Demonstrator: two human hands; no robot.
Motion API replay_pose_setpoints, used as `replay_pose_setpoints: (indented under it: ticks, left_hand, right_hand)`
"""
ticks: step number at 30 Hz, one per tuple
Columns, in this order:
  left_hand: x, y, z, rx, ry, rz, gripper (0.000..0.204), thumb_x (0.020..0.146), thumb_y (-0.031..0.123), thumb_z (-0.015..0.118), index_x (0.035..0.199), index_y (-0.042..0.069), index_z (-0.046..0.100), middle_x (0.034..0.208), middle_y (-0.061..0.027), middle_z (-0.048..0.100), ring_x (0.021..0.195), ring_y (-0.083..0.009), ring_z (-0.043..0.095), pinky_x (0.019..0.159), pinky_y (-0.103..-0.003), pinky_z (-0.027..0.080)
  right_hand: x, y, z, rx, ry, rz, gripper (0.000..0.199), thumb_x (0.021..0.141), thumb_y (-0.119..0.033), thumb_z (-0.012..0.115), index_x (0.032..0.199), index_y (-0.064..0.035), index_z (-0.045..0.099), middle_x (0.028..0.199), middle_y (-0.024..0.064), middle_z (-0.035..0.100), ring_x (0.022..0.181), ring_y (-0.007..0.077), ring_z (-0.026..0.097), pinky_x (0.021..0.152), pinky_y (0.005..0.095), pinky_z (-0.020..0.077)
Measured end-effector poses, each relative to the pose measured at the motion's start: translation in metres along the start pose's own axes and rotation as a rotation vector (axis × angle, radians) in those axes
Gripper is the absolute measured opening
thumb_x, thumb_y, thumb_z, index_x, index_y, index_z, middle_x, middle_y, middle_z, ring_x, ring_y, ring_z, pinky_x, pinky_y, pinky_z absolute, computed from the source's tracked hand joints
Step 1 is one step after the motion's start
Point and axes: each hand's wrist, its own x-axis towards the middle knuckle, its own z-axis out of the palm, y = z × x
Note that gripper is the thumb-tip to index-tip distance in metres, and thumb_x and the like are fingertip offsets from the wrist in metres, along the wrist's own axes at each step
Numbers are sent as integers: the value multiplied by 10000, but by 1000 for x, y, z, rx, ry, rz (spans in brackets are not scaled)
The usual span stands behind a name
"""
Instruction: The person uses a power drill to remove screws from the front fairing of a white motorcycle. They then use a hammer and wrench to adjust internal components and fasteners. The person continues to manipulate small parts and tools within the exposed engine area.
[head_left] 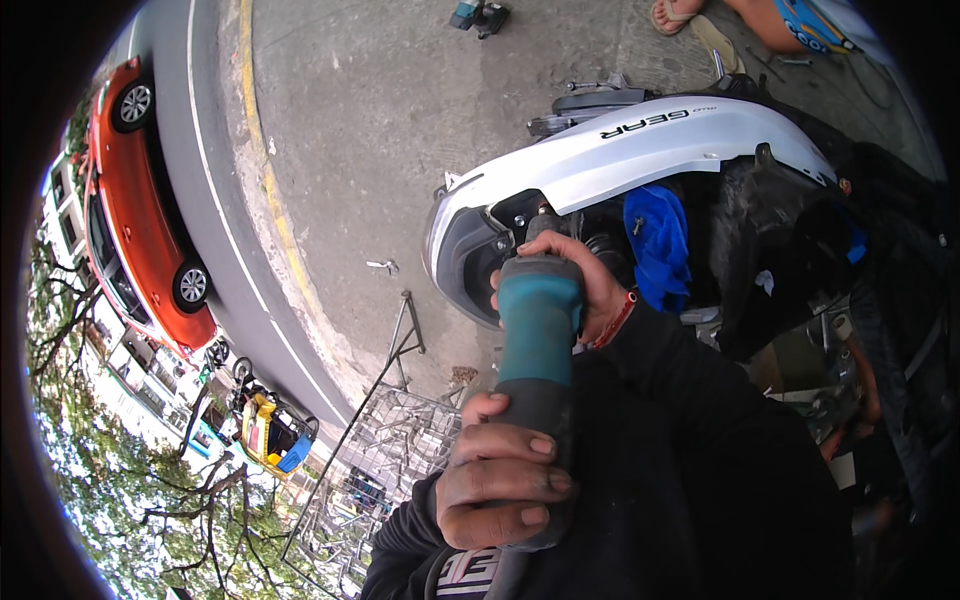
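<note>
Both my hands hold a teal and black power tool (535, 325) with a thick, straight body. My left hand (505, 480) wraps its fingers around the black lower grip. My right hand (590, 285), with a red bracelet at the wrist, closes around the dark front end. That end points into the opening of a partly stripped motor scooter, beside its white side panel (620, 155). What the tool's tip touches there is hidden or too small to tell. Right of my right hand, a blue cloth (657, 245) lies on the scooter with a small metal piece on it.
Another teal and black power tool (480, 17) lies on the pavement at the top. A small metal tool (382, 267) lies left of the scooter. Another person's foot in a sandal (680, 15) is at upper right. A metal rack (400, 340) stands left; a red car (145, 220) is on the road.
</note>
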Motion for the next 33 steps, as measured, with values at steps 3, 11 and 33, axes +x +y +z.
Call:
replay_pose_setpoints:
  ticks: [3,11,33]
  left_hand:
    - [0,0,6,17,78,1,167,874,48,652,981,148,571,968,-74,708,995,-293,654,1060,-589,299]
    - [-2,-3,3,-11,15,15,147,883,62,653,979,145,578,980,-77,708,1001,-296,656,1064,-586,299]
    - [-5,2,4,-35,-70,12,169,835,43,691,958,130,614,999,-97,712,1022,-315,657,1081,-595,274]
  right_hand:
    - [2,0,3,-8,18,7,453,925,-374,511,1062,33,654,916,171,691,753,270,677,741,389,567]
    - [-4,0,4,-20,65,-7,455,917,-372,526,1074,35,659,934,180,701,775,278,690,763,393,573]
    - [-12,2,6,-2,41,17,462,892,-391,551,1080,21,643,944,184,697,793,302,692,759,412,577]
